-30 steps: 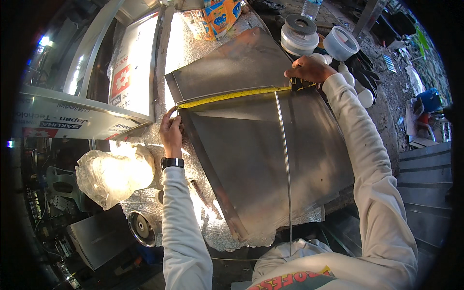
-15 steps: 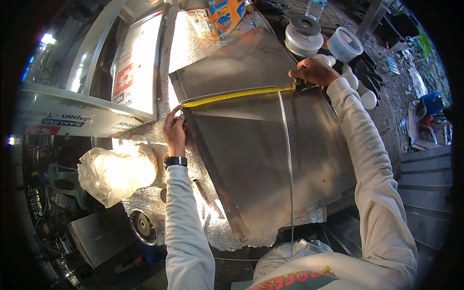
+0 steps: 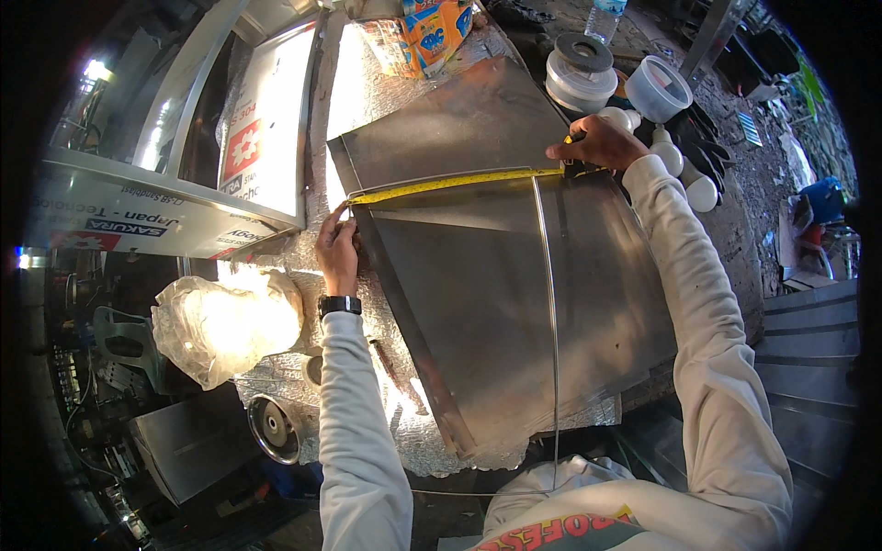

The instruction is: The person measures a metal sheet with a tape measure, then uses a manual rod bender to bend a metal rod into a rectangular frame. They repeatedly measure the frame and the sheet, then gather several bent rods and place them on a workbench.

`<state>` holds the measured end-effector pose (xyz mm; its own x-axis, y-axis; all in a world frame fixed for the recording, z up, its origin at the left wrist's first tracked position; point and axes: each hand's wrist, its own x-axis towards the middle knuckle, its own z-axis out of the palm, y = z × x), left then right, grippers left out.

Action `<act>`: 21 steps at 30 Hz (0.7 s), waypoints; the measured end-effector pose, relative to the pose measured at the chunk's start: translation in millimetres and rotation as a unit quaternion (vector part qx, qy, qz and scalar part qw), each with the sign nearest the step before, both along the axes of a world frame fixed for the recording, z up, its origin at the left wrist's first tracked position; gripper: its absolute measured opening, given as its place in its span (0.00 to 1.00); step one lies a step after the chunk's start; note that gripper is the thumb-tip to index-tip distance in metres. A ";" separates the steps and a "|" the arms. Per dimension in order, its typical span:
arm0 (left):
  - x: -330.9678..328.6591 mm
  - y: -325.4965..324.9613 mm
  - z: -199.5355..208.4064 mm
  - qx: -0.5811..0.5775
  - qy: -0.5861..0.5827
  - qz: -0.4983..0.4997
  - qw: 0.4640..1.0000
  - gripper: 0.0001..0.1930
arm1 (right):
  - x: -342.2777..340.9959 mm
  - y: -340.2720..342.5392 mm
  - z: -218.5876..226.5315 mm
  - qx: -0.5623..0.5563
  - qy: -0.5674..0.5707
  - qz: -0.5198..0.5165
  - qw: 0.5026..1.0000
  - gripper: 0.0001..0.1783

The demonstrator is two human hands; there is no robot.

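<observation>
We see a grey sheet-metal panel lying on a foil-covered worktable, its near end close to the table's near edge. A yellow tape blade spans the panel from its left edge to its right. At the panel's left edge, our left hand has thumb and finger drawn close at the blade's end; we cannot tell whether they pinch the blade or only touch it. At the panel's right edge, our right hand wraps its fingers around the tape measure's case. A thin metal rod runs over the panel and past its near edge. Toward the table's far right corner stand a lidded tub and an open clear tub, with white bulbs and black gloves just beside them. An orange-and-blue packet lies at the far edge.
</observation>
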<state>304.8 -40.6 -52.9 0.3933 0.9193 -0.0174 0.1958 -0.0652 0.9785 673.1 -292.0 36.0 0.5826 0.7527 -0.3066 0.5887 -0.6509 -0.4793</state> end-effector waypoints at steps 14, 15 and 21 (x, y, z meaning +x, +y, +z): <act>-1.7 2.9 -7.1 0.010 -0.034 0.013 0.999 0.18 | -7.8 -2.9 -0.5 0.043 -0.026 0.014 0.999 0.31; -4.8 6.5 -11.9 0.012 -0.037 0.015 0.999 0.18 | -9.0 -2.3 1.2 0.041 -0.034 0.017 0.998 0.32; -2.5 2.3 -9.7 -0.028 -0.042 0.011 0.999 0.18 | -9.6 0.5 3.2 0.015 -0.023 0.008 1.000 0.33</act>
